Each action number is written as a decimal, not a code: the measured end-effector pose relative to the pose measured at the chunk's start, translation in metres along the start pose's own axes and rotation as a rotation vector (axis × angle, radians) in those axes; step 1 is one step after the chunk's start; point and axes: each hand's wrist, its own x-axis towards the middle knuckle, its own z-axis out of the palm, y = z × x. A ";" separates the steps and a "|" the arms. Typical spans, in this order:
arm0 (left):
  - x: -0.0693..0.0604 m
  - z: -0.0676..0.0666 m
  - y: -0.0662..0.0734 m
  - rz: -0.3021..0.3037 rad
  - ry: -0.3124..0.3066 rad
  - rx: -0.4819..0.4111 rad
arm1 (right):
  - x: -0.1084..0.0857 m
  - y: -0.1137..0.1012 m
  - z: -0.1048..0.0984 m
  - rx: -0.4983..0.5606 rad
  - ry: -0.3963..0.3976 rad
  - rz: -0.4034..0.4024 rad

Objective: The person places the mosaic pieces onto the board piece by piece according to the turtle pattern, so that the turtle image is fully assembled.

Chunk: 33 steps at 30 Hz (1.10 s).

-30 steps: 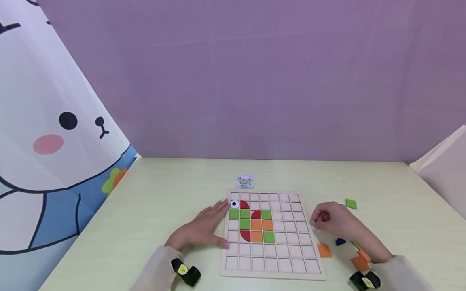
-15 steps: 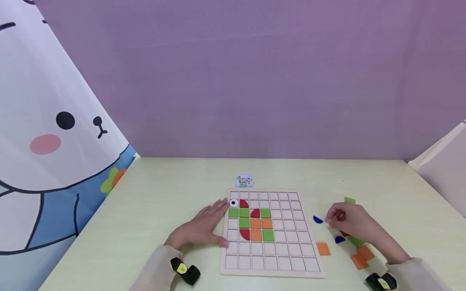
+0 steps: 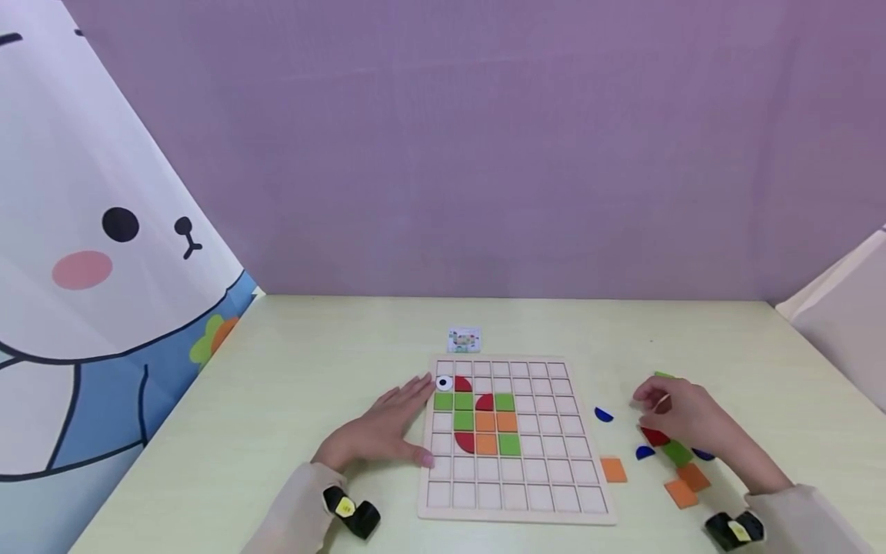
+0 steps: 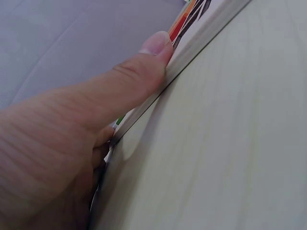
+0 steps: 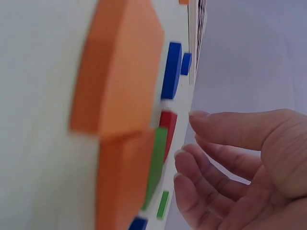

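In the head view the left hand [image 3: 377, 437] lies with spread fingers along the left edge of a white grid board [image 3: 519, 514]; its thumb touches the frame, as the left wrist view also shows. Green, orange and red pieces and a round eye piece [image 3: 444, 382] sit in the board's cells. To the right of the board the right hand [image 3: 685, 415] hovers with loosely bent fingers over scattered pieces, holding nothing visible. Nearest below it are a red piece [image 3: 654, 436] and a green piece [image 3: 677, 453]; the right wrist view shows a gap between fingertips and the red piece [image 5: 168, 129].
A small picture card [image 3: 464, 339] lies behind the board. Two blue pieces [image 3: 604, 415] [image 3: 645, 452] and an orange square [image 3: 613, 470] lie right of the board, with more orange squares [image 3: 681, 494] near the right wrist. A purple cloth [image 3: 519, 154] hangs behind the table.
The right hand has moved right, away from the board, and its fingers have spread slightly. A blue piece now lies uncovered beside the board. The left hand has stayed in place.
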 end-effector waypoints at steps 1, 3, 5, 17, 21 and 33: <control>0.000 0.000 0.000 -0.001 0.000 0.000 | 0.000 0.002 -0.001 -0.006 -0.005 0.005; 0.000 0.001 -0.001 -0.002 0.001 0.001 | -0.002 0.005 -0.004 -0.014 -0.015 0.011; 0.000 0.001 -0.002 -0.003 -0.001 0.004 | -0.004 0.009 -0.006 -0.015 -0.031 0.022; -0.002 -0.001 0.001 -0.010 -0.005 -0.002 | -0.026 0.031 -0.014 -0.010 -0.097 0.054; -0.002 -0.001 0.001 -0.007 -0.004 -0.006 | -0.031 0.037 -0.014 -0.015 -0.094 0.026; -0.002 -0.002 0.002 -0.019 -0.013 -0.023 | -0.035 0.038 -0.011 -0.032 -0.083 0.018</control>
